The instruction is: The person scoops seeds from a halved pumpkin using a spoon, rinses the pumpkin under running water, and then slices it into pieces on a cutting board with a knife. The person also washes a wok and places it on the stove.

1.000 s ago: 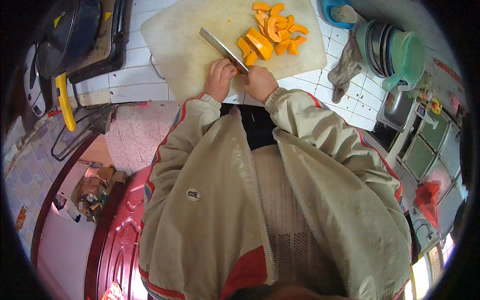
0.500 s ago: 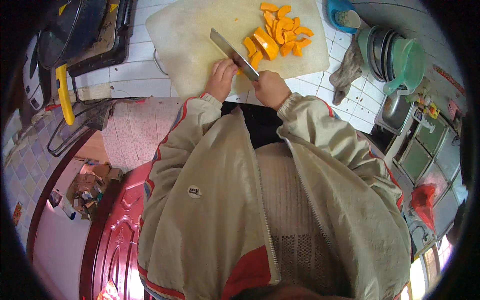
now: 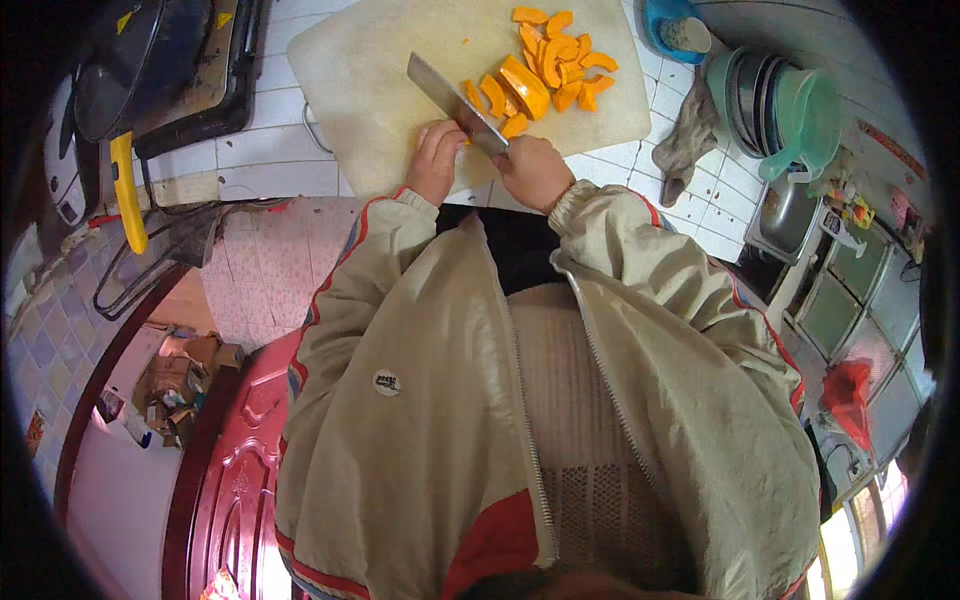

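Observation:
My right hand [image 3: 537,173] is closed around the handle of a kitchen knife [image 3: 440,88] with a broad blade, slanting up and to the left over the cutting board [image 3: 365,90]. Close against the blade's left side, my left hand [image 3: 434,160] has its fingers curled down on a small piece of pumpkin, mostly hidden; a bit of orange shows at the fingertips. Just right of the blade lies a larger pumpkin chunk [image 3: 525,88], with a few cut slices [image 3: 492,95] around it. Several curved pumpkin pieces [image 3: 565,60] are heaped farther right on the board.
A grey rag [image 3: 688,135] lies on the white tiles right of the board, near stacked basins and a green strainer [image 3: 808,120]. A blue bowl [image 3: 660,25] holding a cup stands behind. A metal sink [image 3: 785,220] is at right; a pan with yellow handle [image 3: 127,190] is at left.
Another pumpkin slice now shows beside the blade, left of the chunk. The knife and both hands have shifted slightly left in the picture, along with the board.

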`<state>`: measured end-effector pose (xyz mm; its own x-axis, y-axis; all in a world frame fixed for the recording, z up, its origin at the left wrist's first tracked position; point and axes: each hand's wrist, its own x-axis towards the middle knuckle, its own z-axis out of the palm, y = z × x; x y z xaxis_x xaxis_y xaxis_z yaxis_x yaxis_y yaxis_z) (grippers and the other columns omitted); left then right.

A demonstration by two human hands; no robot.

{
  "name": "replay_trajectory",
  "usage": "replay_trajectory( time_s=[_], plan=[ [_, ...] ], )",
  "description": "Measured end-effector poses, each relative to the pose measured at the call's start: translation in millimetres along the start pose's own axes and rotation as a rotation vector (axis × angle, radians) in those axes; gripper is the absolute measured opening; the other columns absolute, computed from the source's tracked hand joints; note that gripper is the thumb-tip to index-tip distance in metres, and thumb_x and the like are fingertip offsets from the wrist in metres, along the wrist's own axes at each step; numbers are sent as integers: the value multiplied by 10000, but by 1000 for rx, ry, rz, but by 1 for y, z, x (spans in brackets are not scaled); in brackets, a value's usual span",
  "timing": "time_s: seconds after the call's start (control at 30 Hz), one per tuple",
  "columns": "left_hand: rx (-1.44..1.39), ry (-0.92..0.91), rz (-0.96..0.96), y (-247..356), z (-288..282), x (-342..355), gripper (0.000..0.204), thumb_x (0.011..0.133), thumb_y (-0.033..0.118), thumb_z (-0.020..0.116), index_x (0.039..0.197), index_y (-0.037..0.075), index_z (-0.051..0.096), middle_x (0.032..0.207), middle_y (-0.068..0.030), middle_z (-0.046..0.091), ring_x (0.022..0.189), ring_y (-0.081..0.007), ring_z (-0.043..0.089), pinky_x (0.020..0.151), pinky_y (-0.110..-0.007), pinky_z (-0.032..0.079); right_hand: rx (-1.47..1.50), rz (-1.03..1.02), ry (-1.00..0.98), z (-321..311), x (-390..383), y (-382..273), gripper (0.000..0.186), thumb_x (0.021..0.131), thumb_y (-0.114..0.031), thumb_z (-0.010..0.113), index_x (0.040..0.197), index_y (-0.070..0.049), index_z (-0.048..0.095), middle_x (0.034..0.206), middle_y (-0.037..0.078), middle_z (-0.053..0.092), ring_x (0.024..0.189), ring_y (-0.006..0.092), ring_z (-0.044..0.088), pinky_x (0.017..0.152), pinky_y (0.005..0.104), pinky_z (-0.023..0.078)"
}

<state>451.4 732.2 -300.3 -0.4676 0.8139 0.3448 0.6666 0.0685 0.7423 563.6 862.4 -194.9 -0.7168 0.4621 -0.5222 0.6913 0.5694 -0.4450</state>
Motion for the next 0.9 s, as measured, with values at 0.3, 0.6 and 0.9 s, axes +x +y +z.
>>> replay_trajectory(
  time_s=[0.3, 0.6, 0.9],
  plan=[
    [35, -12, 34, 3, -1, 0, 220, 733, -38, 644, 936, 31, 596, 1032, -116, 560, 958, -299, 552, 820, -368, 480, 82, -12, 79, 38, 16, 1, 253, 774, -200, 643, 780, 53, 641, 739, 270, 619, 729, 431, 622, 662, 485, 502],
    [-135, 168, -356, 34, 16, 66, 139, 850, 81, 598, 970, 11, 594, 1084, -149, 545, 979, -343, 528, 829, -403, 450, 256, -92, 271, -59, 19, 31, 246, 837, -207, 604, 791, 30, 652, 742, 257, 611, 720, 431, 609, 649, 480, 488],
    [408, -78, -504, 85, 51, 122, 446, 704, 352, 731, 942, -10, 627, 1048, -161, 516, 1031, -340, 470, 896, -440, 382, 169, -166, 499, -87, -13, 64, 257, 906, -232, 595, 876, 18, 645, 575, 149, 591, 421, 206, 578, 431, 333, 446]
  ],
)
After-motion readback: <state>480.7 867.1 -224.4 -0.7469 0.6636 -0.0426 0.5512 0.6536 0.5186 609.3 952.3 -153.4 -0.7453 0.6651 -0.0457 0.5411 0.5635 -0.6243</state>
